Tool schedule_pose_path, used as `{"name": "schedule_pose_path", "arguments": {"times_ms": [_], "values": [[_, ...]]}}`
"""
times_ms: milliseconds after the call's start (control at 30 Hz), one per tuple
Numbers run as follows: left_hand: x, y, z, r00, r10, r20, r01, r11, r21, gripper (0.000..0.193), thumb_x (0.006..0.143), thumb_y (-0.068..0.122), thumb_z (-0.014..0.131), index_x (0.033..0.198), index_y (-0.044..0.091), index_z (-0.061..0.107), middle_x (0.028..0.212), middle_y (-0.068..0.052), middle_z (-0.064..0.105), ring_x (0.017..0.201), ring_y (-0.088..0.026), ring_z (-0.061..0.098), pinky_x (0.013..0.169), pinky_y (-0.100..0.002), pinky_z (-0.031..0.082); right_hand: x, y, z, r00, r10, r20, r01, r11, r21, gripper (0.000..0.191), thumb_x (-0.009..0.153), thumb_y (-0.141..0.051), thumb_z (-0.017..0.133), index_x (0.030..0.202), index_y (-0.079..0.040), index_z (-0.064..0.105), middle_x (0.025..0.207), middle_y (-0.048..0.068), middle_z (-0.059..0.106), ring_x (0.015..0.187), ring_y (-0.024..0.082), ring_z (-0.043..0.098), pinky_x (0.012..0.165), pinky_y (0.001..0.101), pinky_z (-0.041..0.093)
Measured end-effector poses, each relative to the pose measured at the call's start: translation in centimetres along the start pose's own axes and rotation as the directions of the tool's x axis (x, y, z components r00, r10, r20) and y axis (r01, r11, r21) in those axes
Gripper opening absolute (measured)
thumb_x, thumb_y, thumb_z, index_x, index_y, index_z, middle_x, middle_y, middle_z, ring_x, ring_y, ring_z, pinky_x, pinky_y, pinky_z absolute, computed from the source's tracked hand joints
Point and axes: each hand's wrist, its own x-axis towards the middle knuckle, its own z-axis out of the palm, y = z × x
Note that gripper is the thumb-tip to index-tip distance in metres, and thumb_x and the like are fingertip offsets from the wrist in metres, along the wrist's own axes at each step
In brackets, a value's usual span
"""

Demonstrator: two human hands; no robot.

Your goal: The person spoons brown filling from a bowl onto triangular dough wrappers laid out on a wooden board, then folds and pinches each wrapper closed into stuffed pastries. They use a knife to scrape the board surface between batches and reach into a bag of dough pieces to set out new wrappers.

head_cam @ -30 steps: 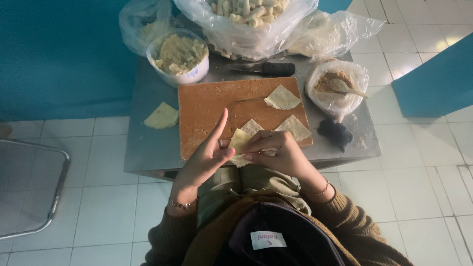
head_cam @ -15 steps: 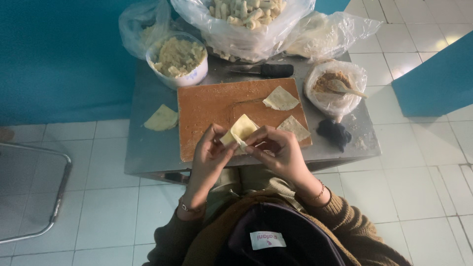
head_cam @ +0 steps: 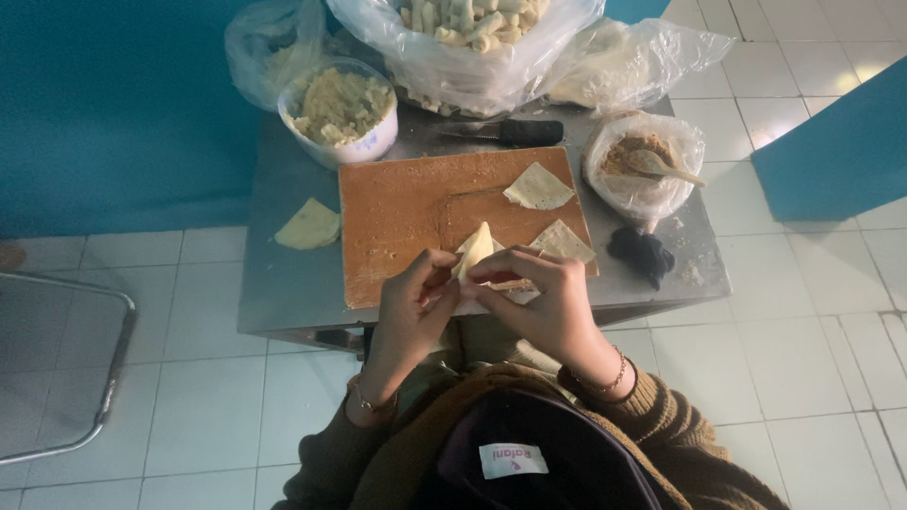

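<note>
Pinching dough wrapper [head_cam: 475,247], both hands.

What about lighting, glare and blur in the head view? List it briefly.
Head view: dim, bluish, even light with only soft shadows; faint sheen on the plastic bags and the metal table; the left hand, right hand and dough wrapper look slightly soft; the board is fairly sharp; the tile lines bend slightly toward the edges.

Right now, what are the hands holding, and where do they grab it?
Both the left hand and right hand pinch one pale folded dough wrapper by its lower edges.
</note>
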Motion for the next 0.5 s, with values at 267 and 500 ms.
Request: {"name": "schedule_pose_path", "arguments": {"times_ms": [267,500], "values": [[0.0,1.7,0.2,0.997,0.063,-0.032,-0.055,0.975,0.215,0.013,0.097,-0.001,0.064,0.110,0.001,0.059,0.101,-0.012,0.075,0.101,-0.021,0.079,0.083,-0.031,0.064,0.1,-0.3,0.4,0.999,0.027,-0.031,-0.028,0.999,-0.027,0.018,0.083,-0.008,0.082,0.098,0.001,0.076,0.097,0.009,0.079,0.089,0.017,0.080,0.078,0.0267,0.065],[0.1,1.0,0.5,0.995,0.093,-0.043,-0.080,0.968,0.238,0.011,0.098,0.000,0.064,0.108,0.001,0.059,0.101,-0.011,0.076,0.099,-0.019,0.079,0.082,-0.029,0.065,0.3,1.5,0.5,0.999,0.040,0.005,-0.040,0.999,-0.013,0.012,0.088,-0.003,0.075,0.099,0.001,0.078,0.093,0.008,0.079,0.085,0.014,0.080,0.077,0.0262,0.064]]}}
